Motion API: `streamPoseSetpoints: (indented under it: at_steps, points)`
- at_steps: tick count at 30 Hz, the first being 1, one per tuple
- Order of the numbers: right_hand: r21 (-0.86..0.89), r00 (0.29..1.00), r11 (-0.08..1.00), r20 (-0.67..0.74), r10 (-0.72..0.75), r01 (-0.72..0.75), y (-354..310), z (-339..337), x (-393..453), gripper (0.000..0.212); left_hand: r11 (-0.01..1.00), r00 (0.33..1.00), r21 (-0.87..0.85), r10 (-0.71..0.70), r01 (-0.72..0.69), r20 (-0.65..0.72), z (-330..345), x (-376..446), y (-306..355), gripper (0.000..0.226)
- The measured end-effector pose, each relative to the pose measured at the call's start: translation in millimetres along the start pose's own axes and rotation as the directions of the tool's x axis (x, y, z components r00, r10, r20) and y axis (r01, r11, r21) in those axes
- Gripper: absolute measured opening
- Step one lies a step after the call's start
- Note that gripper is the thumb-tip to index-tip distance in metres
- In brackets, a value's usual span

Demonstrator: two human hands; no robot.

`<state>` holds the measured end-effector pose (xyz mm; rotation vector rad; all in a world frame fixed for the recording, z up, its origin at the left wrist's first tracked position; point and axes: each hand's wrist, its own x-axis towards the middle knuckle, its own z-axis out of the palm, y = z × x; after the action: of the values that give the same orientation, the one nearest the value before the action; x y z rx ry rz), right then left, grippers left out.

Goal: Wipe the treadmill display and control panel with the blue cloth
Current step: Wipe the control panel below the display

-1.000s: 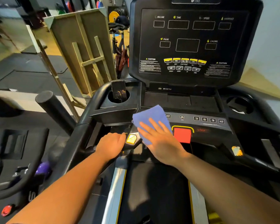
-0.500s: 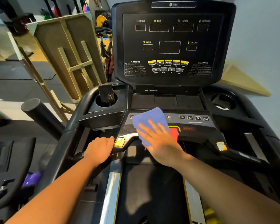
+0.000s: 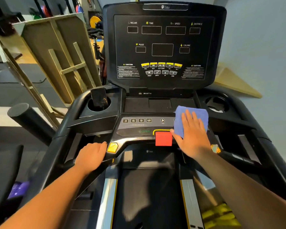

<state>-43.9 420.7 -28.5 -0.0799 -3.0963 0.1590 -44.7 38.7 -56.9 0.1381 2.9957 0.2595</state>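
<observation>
Right hand (image 3: 192, 136) presses blue cloth (image 3: 191, 119) on control panel (image 3: 139, 126)
Fingers straight, slightly apart; red button (image 3: 163, 138) beside thumb

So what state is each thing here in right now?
Blue cloth: flat on the control panel's right side.
Right hand: fingers straight, pressing the cloth.
Left hand: resting on the handlebar.
Display: windows dark.
Control panel: START faintly lit.
Phone: upright in left cupholder.
</observation>
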Motion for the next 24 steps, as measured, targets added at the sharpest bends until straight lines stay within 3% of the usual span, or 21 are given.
streamPoseSetpoints:
  at_steps: [2,7,11,12,15,17,20,24]
  points:
    - [-0.022,1.000,1.000,-0.002,0.006,-0.006,4,2,-4,0.089,1.000,1.000,-0.015,-0.007,0.007,-0.002,1,0,0,0.045]
    - [0.064,0.973,0.994,-0.218,-0.076,0.091,9,18,-42,0.070,0.997,0.999,-0.070,-0.033,0.031,-0.035,1,0,2,0.049]
    - [-0.051,0.950,0.968,-0.182,-0.252,0.247,-1,26,-18,0.071,0.998,0.999,-0.050,-0.029,0.027,-0.041,1,1,1,0.047]
    - [-0.042,0.966,0.975,-0.133,-0.221,0.217,-1,19,-5,0.073,0.999,0.999,-0.045,-0.025,0.023,-0.044,2,1,0,0.046]
    - [0.092,0.994,0.995,-0.100,0.050,-0.041,21,0,10,0.063,0.993,0.997,-0.108,-0.053,0.047,-0.054,2,0,3,0.051]
    - [0.124,0.971,0.988,-0.210,0.115,-0.090,41,4,-11,0.062,0.989,0.996,-0.139,-0.066,0.056,-0.066,0,0,6,0.054]
    - [0.109,0.929,0.993,-0.359,0.089,-0.054,36,23,-53,0.061,0.988,0.996,-0.152,-0.047,0.034,-0.077,-1,-1,6,0.053]
    - [-0.010,0.939,0.991,-0.318,-0.131,0.135,-3,39,-37,0.064,1.000,0.997,-0.030,-0.010,0.008,-0.070,1,0,4,0.046]
